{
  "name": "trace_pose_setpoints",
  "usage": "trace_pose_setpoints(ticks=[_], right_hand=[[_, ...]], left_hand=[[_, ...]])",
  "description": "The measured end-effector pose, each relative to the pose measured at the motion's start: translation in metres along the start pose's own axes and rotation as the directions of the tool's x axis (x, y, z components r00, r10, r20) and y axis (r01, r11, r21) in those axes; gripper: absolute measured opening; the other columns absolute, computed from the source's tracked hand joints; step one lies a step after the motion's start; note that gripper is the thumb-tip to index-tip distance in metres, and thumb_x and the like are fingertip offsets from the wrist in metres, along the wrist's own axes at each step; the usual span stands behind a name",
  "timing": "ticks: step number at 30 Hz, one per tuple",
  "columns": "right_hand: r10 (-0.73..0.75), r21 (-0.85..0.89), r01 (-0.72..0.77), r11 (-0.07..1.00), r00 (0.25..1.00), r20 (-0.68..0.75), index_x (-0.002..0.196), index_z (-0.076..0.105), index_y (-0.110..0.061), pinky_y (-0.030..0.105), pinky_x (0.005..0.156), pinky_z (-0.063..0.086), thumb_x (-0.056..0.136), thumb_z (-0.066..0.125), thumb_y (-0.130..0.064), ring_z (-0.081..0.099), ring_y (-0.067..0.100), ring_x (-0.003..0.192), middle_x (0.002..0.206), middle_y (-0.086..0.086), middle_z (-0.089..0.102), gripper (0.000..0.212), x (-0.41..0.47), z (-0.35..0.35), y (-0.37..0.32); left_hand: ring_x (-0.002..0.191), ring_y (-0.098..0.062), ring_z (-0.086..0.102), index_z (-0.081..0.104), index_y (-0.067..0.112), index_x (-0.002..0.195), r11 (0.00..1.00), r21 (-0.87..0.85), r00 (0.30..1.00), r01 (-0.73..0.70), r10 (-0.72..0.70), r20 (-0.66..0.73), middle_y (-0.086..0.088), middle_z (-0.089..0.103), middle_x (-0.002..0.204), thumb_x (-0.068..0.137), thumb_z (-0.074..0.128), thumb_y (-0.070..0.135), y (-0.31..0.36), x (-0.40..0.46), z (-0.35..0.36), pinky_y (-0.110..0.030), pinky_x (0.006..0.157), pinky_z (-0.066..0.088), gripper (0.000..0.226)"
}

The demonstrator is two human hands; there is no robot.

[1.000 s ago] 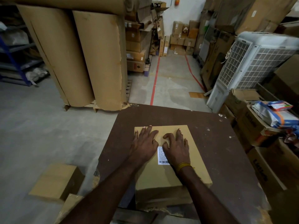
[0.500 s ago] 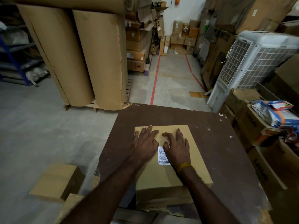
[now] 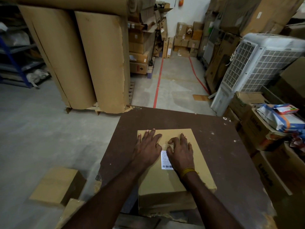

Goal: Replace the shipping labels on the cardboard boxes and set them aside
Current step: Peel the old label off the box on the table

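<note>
I see a flat tan cardboard box (image 3: 175,177) near the front of the dark brown worn tabletop (image 3: 231,154), its near edge torn. White barcode shipping label (image 3: 165,160) stuck on top, print too small to read. Left hand (image 3: 147,149) flat, fingers spread. Right hand (image 3: 180,150) covers the label's right side, forefingers curled, nothing pinched.

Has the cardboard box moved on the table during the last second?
No. The cardboard box keeps its place on the brown table, its far edge unchanged against the table's far edge.
</note>
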State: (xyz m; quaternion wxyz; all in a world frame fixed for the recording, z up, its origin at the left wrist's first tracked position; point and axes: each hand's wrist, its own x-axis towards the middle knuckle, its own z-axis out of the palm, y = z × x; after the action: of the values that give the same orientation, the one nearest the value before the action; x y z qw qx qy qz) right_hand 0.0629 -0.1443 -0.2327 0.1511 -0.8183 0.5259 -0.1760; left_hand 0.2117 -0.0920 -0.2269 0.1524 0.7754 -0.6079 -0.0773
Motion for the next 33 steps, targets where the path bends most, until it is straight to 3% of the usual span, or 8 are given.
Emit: trace_pose_setpoints(ticks=[3,8,13,24,28,30,33], right_hand=[[-0.001,0.002,0.001,1.0,1.0,-0.001,0.13,0.048,-0.03,0.045,0.123,0.008,0.098,0.048,-0.034,0.014,0.026,0.152,0.163,0.011,0.02,0.032,0.001,0.001,0.001],[-0.004,0.013,0.004,1.0,1.0,-0.027,0.114,0.052,-0.028,0.046,0.123,0.012,0.097,0.05,-0.033,0.015,0.026,0.152,0.16,0.012,0.028,0.018,0.001,0.004,0.004],[-0.015,0.065,0.018,0.998,0.999,-0.038,0.118,0.055,-0.034,0.045,0.121,0.014,0.096,0.053,-0.034,0.019,0.023,0.151,0.157,0.008,0.036,0.022,0.005,0.003,0.007],[-0.008,0.148,0.021,0.989,0.996,-0.089,0.095,0.066,-0.03,0.046,0.112,0.031,0.092,0.064,-0.028,0.047,0.027,0.13,0.149,0.003,0.044,0.004,0.003,-0.006,0.007],[-0.05,0.252,0.091,0.964,0.985,-0.165,0.088,0.062,-0.03,0.05,0.1,0.049,0.091,0.061,-0.021,0.055,0.024,0.117,0.143,0.004,0.046,0.009,-0.002,-0.006,0.01],[-0.075,0.282,0.13,0.951,0.977,-0.197,0.091,0.066,-0.022,0.04,0.094,0.052,0.093,0.06,-0.018,0.056,0.017,0.11,0.141,0.003,0.047,0.008,-0.003,-0.008,0.012],[-0.086,0.342,0.167,0.925,0.967,-0.241,0.095,0.068,-0.017,0.012,0.087,0.042,0.097,0.06,-0.016,0.049,-0.004,0.098,0.137,0.001,0.05,0.008,-0.006,-0.016,0.009]], left_hand=[[0.154,-0.019,0.007,0.029,0.034,0.153,1.0,-0.002,1.0,0.006,-0.006,-0.015,0.003,0.013,0.167,0.101,0.035,0.036,0.0,-0.001,0.001,-0.046,0.124,0.002,0.052],[0.154,-0.019,0.006,0.027,0.035,0.154,1.0,0.001,1.0,0.002,-0.002,0.009,0.003,0.011,0.167,0.102,0.033,0.038,-0.001,0.001,0.0,-0.047,0.123,0.002,0.052],[0.154,-0.019,0.005,0.026,0.035,0.154,1.0,-0.004,1.0,0.004,-0.004,0.015,0.003,0.01,0.167,0.103,0.032,0.037,0.0,0.0,-0.003,-0.046,0.124,0.002,0.052],[0.154,-0.019,0.004,0.024,0.035,0.155,1.0,0.015,1.0,0.006,-0.007,0.021,0.003,0.009,0.167,0.103,0.032,0.036,0.0,-0.001,-0.002,-0.046,0.124,0.001,0.053],[0.154,-0.019,0.005,0.026,0.034,0.154,1.0,0.002,1.0,-0.004,0.004,0.031,0.004,0.01,0.167,0.103,0.032,0.035,0.001,0.0,-0.003,-0.046,0.123,0.0,0.051],[0.154,-0.018,0.008,0.03,0.033,0.153,1.0,-0.014,1.0,-0.015,0.015,0.012,0.004,0.014,0.167,0.103,0.033,0.034,-0.001,0.0,-0.003,-0.045,0.123,0.001,0.05],[0.152,-0.015,0.016,0.043,0.033,0.147,0.995,-0.1,0.999,-0.018,0.015,-0.03,0.006,0.025,0.163,0.103,0.036,0.03,-0.008,-0.001,-0.002,-0.042,0.123,0.001,0.044]])
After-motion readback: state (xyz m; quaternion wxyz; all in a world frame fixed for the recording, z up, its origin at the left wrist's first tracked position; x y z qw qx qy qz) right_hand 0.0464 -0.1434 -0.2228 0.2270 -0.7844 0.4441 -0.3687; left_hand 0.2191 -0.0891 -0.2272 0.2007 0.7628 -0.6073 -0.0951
